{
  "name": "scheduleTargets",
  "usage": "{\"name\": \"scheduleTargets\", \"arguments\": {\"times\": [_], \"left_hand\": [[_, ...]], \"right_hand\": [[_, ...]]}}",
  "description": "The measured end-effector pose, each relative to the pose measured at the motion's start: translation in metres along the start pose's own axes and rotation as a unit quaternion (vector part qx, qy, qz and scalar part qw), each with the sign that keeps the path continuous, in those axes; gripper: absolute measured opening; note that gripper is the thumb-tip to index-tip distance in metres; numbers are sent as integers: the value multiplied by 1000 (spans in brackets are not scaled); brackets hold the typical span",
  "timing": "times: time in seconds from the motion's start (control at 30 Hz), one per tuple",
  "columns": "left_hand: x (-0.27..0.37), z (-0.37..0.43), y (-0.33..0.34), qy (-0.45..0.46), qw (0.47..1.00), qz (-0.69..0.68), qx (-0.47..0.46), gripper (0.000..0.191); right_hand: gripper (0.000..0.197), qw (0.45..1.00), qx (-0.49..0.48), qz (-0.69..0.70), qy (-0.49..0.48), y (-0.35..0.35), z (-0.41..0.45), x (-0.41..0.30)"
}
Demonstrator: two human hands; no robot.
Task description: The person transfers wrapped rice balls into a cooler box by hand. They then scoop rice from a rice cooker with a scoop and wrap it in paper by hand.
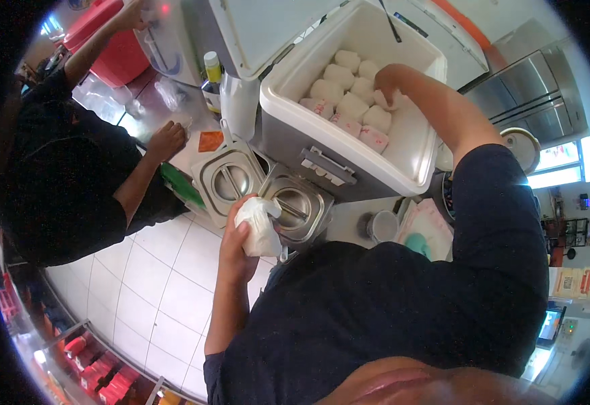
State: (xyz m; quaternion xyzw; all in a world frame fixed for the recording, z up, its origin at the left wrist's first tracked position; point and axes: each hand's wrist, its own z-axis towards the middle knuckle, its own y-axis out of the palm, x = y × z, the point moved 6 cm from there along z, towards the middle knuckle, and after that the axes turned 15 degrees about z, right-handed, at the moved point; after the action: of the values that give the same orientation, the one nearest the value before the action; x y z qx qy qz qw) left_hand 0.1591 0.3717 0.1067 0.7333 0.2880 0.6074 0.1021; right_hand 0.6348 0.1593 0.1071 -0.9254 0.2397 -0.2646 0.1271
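My left hand [241, 238] grips a white paper-wrapped bundle [259, 228] whose upper end is twisted, in front of two lidded steel pans. Inside the open grey-and-white cooler box [305, 114], my right hand [392, 83] has its fingers around another wrapped bundle [382, 101] at the right side of a group. Part of that grip is hidden behind the hand. Several similar white bundles [353, 106] sit close together in the cooler, and the nearest ones bear red handwriting.
Steel pan lids [231, 177] lie between my left hand and the cooler. Beside the cooler stand a yellow-labelled bottle [213, 68] and a clear plastic cup [383, 225]. A co-worker [72, 177] in black stands at the left, near a red cooler [107, 43].
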Motion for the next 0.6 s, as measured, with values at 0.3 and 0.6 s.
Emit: {"name": "scheduleTargets", "arguments": {"times": [0.3, 0.6], "left_hand": [[-2, 14, -9, 9, 999, 3, 31, 74], [-7, 14, -6, -11, 993, 118, 18, 66]], "right_hand": [[64, 850, -92, 519, -11, 33, 7, 22], [58, 921, -166, 329, 126, 20, -1, 11]]}}
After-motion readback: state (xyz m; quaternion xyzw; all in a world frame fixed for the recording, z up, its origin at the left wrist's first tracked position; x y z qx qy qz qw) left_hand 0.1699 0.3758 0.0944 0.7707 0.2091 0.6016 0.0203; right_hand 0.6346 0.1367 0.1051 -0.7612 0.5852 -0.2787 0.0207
